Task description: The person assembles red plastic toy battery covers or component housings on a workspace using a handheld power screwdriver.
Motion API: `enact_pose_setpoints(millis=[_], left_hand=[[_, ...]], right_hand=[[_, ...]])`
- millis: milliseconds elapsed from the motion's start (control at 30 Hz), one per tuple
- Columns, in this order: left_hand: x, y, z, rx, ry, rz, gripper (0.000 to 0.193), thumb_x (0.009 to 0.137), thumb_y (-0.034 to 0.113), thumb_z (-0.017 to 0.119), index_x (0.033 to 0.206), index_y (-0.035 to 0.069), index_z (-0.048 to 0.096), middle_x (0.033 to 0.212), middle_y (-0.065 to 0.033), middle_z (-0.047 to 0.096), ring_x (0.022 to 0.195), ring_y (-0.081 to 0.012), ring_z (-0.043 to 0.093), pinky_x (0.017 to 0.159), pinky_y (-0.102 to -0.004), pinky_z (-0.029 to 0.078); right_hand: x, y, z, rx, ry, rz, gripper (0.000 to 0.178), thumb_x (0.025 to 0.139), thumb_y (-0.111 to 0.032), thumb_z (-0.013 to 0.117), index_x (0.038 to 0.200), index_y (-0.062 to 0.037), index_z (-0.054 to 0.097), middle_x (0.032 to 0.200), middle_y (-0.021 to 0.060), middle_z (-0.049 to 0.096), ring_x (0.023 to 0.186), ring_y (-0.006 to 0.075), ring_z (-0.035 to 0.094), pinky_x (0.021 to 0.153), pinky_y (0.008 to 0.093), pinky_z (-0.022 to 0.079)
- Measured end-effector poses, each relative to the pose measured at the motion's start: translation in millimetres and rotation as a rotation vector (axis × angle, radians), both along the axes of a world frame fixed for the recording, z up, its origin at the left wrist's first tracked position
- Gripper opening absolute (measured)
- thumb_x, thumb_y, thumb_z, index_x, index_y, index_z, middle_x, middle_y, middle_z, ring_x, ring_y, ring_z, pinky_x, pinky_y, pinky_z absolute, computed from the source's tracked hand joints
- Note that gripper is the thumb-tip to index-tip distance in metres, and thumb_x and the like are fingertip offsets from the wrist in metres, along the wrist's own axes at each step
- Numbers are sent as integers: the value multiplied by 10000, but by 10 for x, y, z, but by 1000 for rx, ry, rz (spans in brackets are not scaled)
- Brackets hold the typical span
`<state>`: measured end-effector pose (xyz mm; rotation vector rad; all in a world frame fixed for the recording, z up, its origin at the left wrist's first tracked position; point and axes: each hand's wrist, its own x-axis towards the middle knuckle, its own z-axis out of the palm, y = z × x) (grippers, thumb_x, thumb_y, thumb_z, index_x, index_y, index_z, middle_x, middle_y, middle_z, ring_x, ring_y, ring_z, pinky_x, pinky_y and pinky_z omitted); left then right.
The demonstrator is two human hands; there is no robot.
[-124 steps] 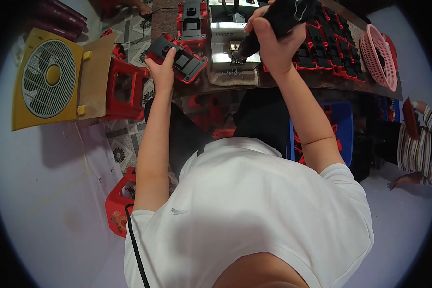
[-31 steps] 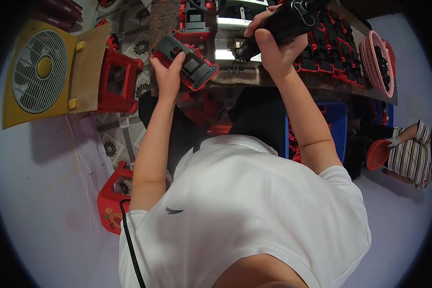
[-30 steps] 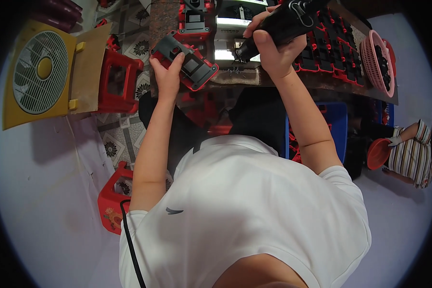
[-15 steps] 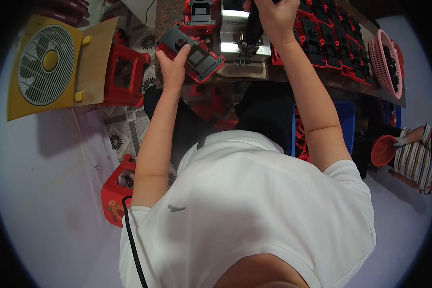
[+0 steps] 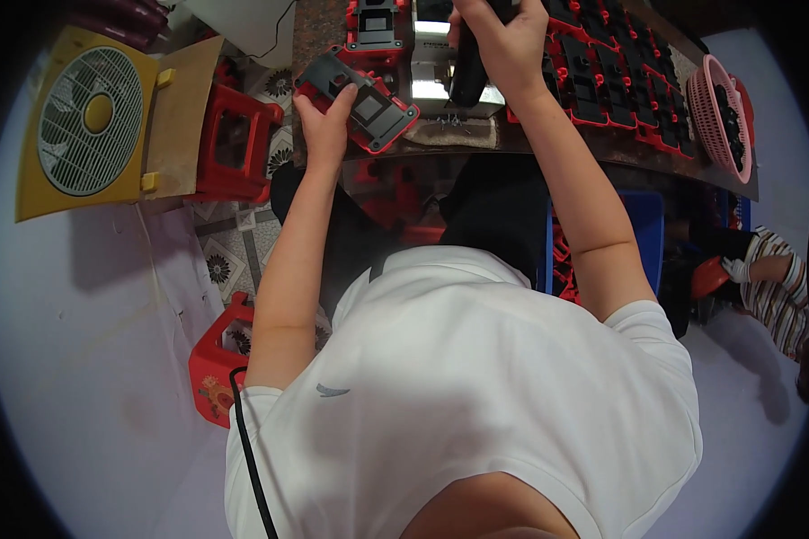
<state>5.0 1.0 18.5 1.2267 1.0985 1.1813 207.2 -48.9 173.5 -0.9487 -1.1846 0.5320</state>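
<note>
My left hand grips the left edge of a red and dark grey plastic housing, thumb across its top face. The housing lies askew at the near left edge of the table. Closed around a black power screwdriver, my right hand is over a shiny metal box in the middle. The screwdriver's tip is hard to make out. Small screws lie at the box's near edge, above a beige cloth pad. Another red and black housing sits behind the held one.
Rows of red and black housings cover the table's right side, beside a pink basket holding black parts. Below stands a blue bin with red parts. A yellow fan and red stools are left. At right, a gloved person holds a red basin.
My right hand has shifted slightly left with the screwdriver, lifting it off the screws at the metal box. My left hand and the housing stay put. The other person's red basin has tilted.
</note>
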Motion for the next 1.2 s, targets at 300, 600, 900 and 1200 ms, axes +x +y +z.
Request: enact_pose_setpoints(millis=[300,600,900,1200], left_hand=[[-18,-70,117,28,-30,-16,590,791,178,733,1228,14,371,1181,-119,526,1074,-198,531,944,-327,415],[6,-42,64,52,-77,-27,590,786,177,728,1217,-2,368,1166,-134,526,1053,-197,542,924,-335,437],[39,64,-265,170,66,88,622,821,256,708,1234,-35,345,1243,-165,504,1105,-235,530,941,-343,423],[-42,-31,62,64,-37,7,575,779,164,735,1202,8,379,1169,-137,510,1077,-208,516,947,-345,409]], right_hand=[[-708,-225,161,226,183,183,342,892,-306,665,1003,-33,489,665,60,586,531,114,560,475,253,472],[-762,-35,-157,360,-157,95,357,730,-36,784,977,-26,526,770,32,625,652,99,615,589,227,498],[-1009,-121,-39,198,-299,138,620,656,-151,864,1153,-22,515,897,54,644,767,132,640,705,254,520],[-359,-139,79,216,5,140,271,789,-36,724,969,-12,524,732,41,620,624,110,619,549,218,498]])
